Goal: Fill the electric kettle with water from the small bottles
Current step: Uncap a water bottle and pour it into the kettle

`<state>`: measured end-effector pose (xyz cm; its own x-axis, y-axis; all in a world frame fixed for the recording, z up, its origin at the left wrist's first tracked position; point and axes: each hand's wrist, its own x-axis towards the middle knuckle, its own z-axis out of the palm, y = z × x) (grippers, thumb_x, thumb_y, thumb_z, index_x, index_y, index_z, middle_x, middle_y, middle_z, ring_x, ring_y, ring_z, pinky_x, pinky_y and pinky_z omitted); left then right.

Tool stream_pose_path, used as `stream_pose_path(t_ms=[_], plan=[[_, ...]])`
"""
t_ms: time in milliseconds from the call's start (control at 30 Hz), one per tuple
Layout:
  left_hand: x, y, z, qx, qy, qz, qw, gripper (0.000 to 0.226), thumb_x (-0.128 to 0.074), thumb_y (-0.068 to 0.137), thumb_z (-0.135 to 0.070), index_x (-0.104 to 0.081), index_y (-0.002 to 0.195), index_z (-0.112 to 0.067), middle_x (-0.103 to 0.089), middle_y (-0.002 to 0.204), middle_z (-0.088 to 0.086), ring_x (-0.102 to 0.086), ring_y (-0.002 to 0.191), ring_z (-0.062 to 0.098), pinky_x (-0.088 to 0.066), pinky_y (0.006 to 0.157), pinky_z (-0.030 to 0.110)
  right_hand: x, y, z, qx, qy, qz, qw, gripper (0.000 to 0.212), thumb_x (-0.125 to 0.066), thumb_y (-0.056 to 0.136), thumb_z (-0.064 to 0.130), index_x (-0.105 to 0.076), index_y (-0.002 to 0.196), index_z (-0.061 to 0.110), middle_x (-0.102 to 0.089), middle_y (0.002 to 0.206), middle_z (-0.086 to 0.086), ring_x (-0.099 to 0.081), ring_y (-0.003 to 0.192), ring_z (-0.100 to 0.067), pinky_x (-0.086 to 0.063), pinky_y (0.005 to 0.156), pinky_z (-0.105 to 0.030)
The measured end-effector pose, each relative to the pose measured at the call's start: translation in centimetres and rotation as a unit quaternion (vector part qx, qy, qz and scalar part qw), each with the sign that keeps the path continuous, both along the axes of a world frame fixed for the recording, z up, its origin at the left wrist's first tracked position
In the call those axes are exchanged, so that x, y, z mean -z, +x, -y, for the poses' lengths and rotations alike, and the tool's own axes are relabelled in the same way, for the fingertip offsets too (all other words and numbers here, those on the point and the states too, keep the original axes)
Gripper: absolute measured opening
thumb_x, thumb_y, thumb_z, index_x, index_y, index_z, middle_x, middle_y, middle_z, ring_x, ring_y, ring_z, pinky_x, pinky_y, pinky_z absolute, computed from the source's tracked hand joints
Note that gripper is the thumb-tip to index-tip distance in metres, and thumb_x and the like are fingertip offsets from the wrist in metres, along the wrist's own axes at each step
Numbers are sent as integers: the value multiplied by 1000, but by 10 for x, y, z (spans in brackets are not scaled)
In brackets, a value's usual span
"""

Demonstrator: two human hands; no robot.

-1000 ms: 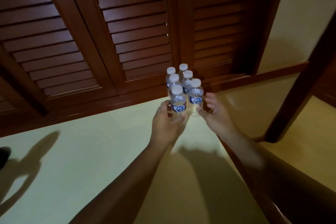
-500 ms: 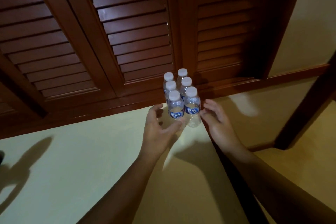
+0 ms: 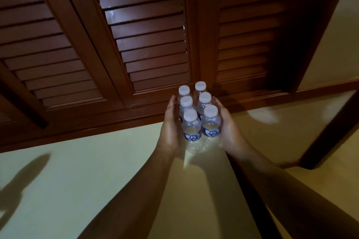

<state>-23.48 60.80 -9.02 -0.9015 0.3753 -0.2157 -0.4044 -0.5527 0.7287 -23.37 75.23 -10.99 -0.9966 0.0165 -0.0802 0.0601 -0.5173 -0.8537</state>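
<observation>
Both palms have closed in — my left hand point(image 3: 171, 128) and right hand point(image 3: 228, 130) now clasp the six small clear white-capped plastic bottles point(image 3: 198, 114) just before the brown louvred wooden doors point(image 3: 136, 35) — ready to lift; no kettle in view.

Six small white-capped water bottles point(image 3: 198, 116) — upright, clustered in two rows.

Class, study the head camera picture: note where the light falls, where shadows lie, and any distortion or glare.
Head view: dim and warm overall; light falls brightest on the white caps of the bottles; arm shadows stretch over the pale floor at lower left; a small glare patch sits on one slat of the louvred doors; the wide lens bends the door frames into curves; the far right edge looks slightly smeared.
</observation>
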Motion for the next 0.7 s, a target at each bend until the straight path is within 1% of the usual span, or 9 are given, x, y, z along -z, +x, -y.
stream_pose_path(t_ms=[67,233,300,400,467,533,567,633,700], plan=[[1,-4,-4,17,48,0,999,79,-56,98,-68,-48,158,-18,-42,166,14,-40,154,34,-24,130,52,-2,3,1,-21,-20,-6,1000,46,-33,109,38,-79,103,37,-74,119,-1,-67,117,-20,-48,102,-39],[4,-10,-12,31,95,42,994,81,-67,96,-61,-41,162,-22,-44,158,5,-30,158,24,-26,129,45,1,3,1,-11,-18,-39,999,38,-28,110,32,-62,125,23,-74,118,1,-68,114,-15,-55,91,-27],[5,-12,-14,23,91,43,995,80,-68,96,-59,-43,161,-21,-46,156,6,-32,157,25,-26,129,46,1,2,1,-22,-26,-40,999,41,-28,110,34,-58,133,19,-70,127,-4,-64,121,-19,-52,100,-33],[3,-13,-17,13,86,30,996,79,-68,96,-57,-43,161,-19,-45,160,7,-34,157,27,-26,129,47,-2,2,1,-25,-37,-22,999,42,-30,110,35,-61,131,18,-68,130,-7,-62,124,-22,-50,105,-37],[3,-12,-16,-11,68,21,997,73,-65,99,-55,-47,158,-17,-44,165,11,-37,155,30,-28,129,49,-4,2,1,-28,-43,-11,999,45,-29,110,37,-71,119,23,-72,123,-5,-66,117,-19,-53,99,-34],[2,-11,-14,-43,28,11,999,56,-60,101,-53,-63,147,-21,-54,157,13,-51,147,32,-34,126,51,-6,5,0,-21,-38,-18,999,46,-27,110,36,-72,114,26,-75,116,0,-69,109,-14,-54,97,-31],[2,-9,-14,-52,13,1,999,51,-58,102,-53,-66,144,-25,-59,153,11,-56,142,31,-37,124,52,-5,6,-2,-6,-25,-23,999,42,-27,110,34,-67,121,25,-74,118,2,-69,110,-12,-54,98,-29],[1,-3,-9,-78,-27,-20,996,53,-49,106,-55,-53,153,-31,-66,147,2,-64,134,25,-48,115,50,-2,10,-5,36,7,-21,999,39,-28,110,31,-51,139,20,-66,130,3,-64,116,-11,-54,95,-23],[8,5,0,-131,-130,-57,981,50,-39,110,-55,-45,155,-36,-75,131,-13,-71,122,12,-57,98,39,8,15,-11,76,58,-11,995,43,-30,109,32,-40,149,20,-52,147,1,-52,133,-17,-46,104,-27]])
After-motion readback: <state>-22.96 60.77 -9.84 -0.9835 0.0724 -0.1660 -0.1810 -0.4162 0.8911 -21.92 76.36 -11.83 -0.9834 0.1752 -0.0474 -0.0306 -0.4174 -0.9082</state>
